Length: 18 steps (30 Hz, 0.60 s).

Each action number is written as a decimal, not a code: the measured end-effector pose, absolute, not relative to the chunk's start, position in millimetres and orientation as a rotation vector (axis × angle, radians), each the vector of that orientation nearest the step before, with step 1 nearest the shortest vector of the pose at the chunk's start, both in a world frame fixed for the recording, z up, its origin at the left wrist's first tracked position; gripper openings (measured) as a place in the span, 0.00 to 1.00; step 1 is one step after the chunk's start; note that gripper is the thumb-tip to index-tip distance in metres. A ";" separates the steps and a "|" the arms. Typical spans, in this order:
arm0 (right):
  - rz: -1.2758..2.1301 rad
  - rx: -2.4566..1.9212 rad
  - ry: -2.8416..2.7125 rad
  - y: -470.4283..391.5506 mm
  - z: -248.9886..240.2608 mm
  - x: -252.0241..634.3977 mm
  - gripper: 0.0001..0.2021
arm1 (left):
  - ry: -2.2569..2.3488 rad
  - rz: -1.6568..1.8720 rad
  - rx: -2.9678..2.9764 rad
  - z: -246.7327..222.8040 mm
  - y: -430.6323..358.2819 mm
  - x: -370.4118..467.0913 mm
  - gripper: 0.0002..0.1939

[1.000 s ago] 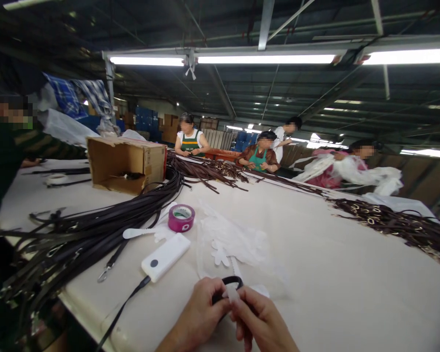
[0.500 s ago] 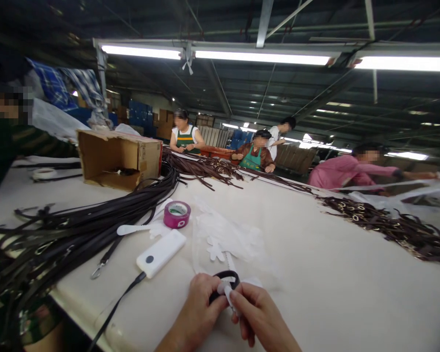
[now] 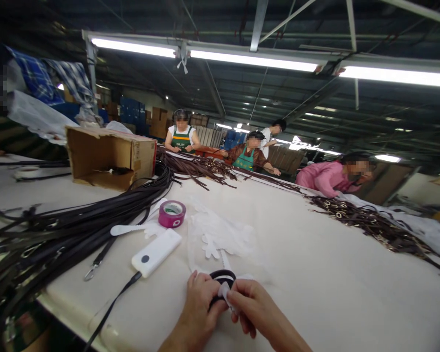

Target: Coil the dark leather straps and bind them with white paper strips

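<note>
At the table's near edge, my left hand (image 3: 200,308) is closed around a small coiled black strap (image 3: 222,274), its loop standing up above my fingers. My right hand (image 3: 254,305) presses against it from the right, thumb and fingers pinching a white paper tag (image 3: 224,291) at the coil. Part of the tag and the lower coil are hidden by my fingers. Just beyond lie a flower-shaped white tag (image 3: 209,246) and a thin clear plastic sheet (image 3: 234,234). To the left are a purple tape roll (image 3: 172,214) and a white device (image 3: 156,253) with a black cord.
Long dark straps with metal clips (image 3: 106,215) cover the table's left side. Behind them an open cardboard box (image 3: 110,156) lies on its side. Brown straps (image 3: 194,166) line the far edge, and a strap pile (image 3: 370,222) lies at right. Several people are around the table.
My view has turned slightly, shifting the scene left. My hands keep their hold, with the tag lying a little closer against the coil. The person in pink has drawn their outstretched arm in.
</note>
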State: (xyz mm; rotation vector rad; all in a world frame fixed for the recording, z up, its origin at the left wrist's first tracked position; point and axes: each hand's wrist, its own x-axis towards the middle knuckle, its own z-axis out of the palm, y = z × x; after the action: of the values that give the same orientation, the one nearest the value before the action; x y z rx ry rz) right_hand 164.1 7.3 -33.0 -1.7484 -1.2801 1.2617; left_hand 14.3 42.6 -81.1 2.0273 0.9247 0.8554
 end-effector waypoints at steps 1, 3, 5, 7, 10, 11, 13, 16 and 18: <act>1.283 -1.749 -1.288 6.8 -29.3 164.9 0.12 | 0.913 0.853 2.025 -81.5 42.5 13.7 0.05; 1.309 -1.757 -1.295 6.3 -23.2 166.0 0.12 | 0.902 0.852 2.019 -81.6 42.4 12.9 0.05; 1.309 -1.767 -1.299 6.7 -19.9 165.7 0.12 | 0.906 0.862 2.013 -81.0 42.4 12.6 0.05; 1.300 -1.776 -1.310 7.7 -19.3 163.9 0.13 | 0.910 0.862 2.009 -80.1 42.5 12.6 0.05; 1.270 -1.802 -1.326 9.7 -20.7 160.9 0.13 | 0.918 0.841 2.003 -78.6 43.1 12.8 0.05; 1.262 -1.814 -1.333 10.4 -21.0 160.3 0.12 | 0.920 0.835 2.001 -78.3 43.2 12.8 0.05; 1.263 -1.838 -1.349 11.9 -21.0 160.2 0.10 | 0.918 0.831 2.004 -78.2 43.3 12.7 0.05; 1.280 -1.864 -1.369 13.1 -20.7 161.1 0.07 | 0.906 0.835 2.033 -80.8 42.7 13.4 0.04; 1.276 -1.875 -1.370 12.4 -22.0 160.7 0.08 | 0.908 0.851 2.056 -84.3 42.3 14.7 0.03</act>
State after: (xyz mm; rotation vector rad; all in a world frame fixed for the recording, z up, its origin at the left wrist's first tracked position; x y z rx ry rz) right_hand 160.7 12.4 -22.0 -1.8747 -1.3697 1.2764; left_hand 14.7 42.3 -84.3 2.0562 0.9080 0.8510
